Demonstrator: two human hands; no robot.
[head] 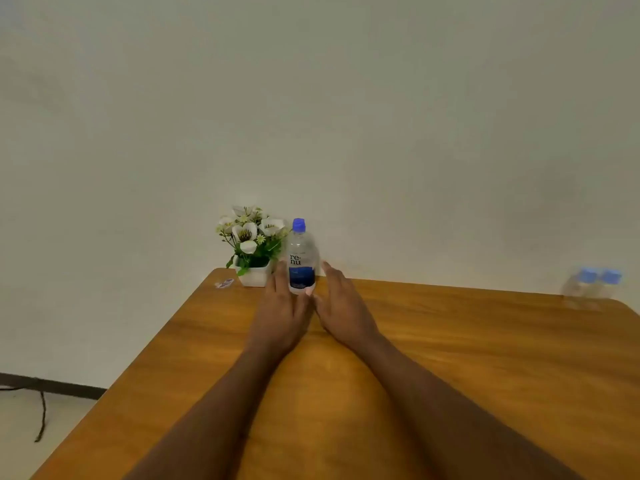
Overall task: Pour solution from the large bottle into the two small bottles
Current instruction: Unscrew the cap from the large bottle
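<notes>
Head view: wooden worktop (450, 358) against a plain pale wall (346, 98). Large bottle (302, 258) stands upright near the far edge, blue cap on, clear body with a dark blue lower label reading "re-nu". Both arms reach forward from the bottom of the frame to it. Left hand (282, 306) sits on the bottle's left side, fingers (277, 275) extended along it, thumb tip showing across the front of the base, so a loose partial wrap but not a closed grip. Right hand (341, 306) lies just right of the bottle, fingers (329, 270) straight and spread open, grasping nothing; whether they touch the bottle I cannot tell. Bottle base looks to be on the worktop (partly hidden by the thumb).

Two small bottles (594, 285) stand side by side at the far right edge of the worktop, well apart from the large one, blue caps on, clear bodies, blurred.

White pot of white flowers (251, 247) stands just left of the large bottle, behind the left hand. A small scrap or sticker (224, 283) lies on the worktop left of the pot, too small to read. At lower left, floor with a dark cable (41, 414) trailing below a dark baseboard.
</notes>
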